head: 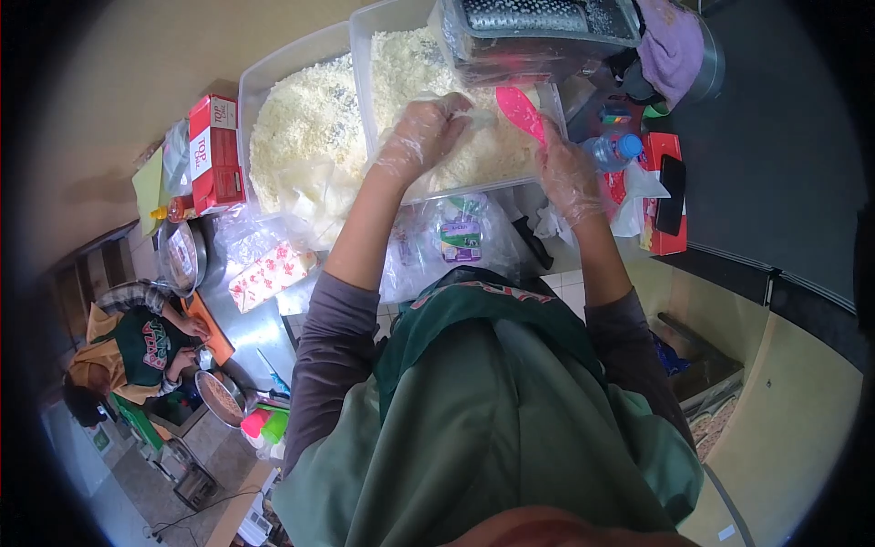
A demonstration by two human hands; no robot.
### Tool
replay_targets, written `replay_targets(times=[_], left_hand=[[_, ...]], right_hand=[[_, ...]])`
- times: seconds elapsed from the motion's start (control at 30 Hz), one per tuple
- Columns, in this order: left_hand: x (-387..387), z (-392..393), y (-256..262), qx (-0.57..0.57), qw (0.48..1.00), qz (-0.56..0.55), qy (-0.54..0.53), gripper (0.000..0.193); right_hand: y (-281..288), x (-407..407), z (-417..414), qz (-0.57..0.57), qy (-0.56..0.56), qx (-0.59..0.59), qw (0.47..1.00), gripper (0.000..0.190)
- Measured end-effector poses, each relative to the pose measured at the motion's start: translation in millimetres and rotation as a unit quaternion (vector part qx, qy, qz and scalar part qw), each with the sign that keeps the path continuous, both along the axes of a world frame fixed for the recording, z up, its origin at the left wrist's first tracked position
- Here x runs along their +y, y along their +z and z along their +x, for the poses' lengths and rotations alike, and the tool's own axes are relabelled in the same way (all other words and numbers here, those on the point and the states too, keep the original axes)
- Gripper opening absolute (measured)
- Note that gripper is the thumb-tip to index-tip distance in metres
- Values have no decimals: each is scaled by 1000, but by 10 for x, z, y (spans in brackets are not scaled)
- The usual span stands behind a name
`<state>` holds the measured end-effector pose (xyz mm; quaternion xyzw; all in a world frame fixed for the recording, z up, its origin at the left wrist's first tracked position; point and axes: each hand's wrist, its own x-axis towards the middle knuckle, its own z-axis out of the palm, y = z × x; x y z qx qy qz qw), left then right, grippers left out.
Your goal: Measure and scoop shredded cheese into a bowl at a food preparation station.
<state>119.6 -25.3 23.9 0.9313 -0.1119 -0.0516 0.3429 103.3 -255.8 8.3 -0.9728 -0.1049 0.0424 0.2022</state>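
My left hand (427,133), in a clear plastic glove, is curled over the right-hand plastic tub (472,190). Its fingers pinch what looks like a thin clear plastic bag (484,120), hard to make out against the pale contents. My right hand (569,171), also gloved, grips a bright pink plastic spoon or spatula (521,113), its blade raised over the same tub with pale crumbs on it. Grated cheese (403,72) fills this tub. A second clear tub (240,102) adjoins it on the left, with more grated cheese and a crumpled plastic bag (321,188).
A metal grater (526,15) in a plastic-wrapped housing overhangs the right tub. Right of my hand stand a water bottle (612,152) and a red box (663,232) bearing a phone (670,195). A red cheese carton (217,154) stands left. A co-worker (143,342) works at a steel table (256,342).
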Motion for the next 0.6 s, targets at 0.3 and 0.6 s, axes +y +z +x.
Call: replay_targets(times=[0.3, 0.6], left_hand=[[92, -90, -101, -41, 998, -51, 14, 20], [384, -570, 685, -77, 989, -77, 99, 15]], right_hand=[[21, 64, 7, -15, 12, 3, 1000, 44], [-70, -40, 11, -41, 10, -26, 999, 50]])
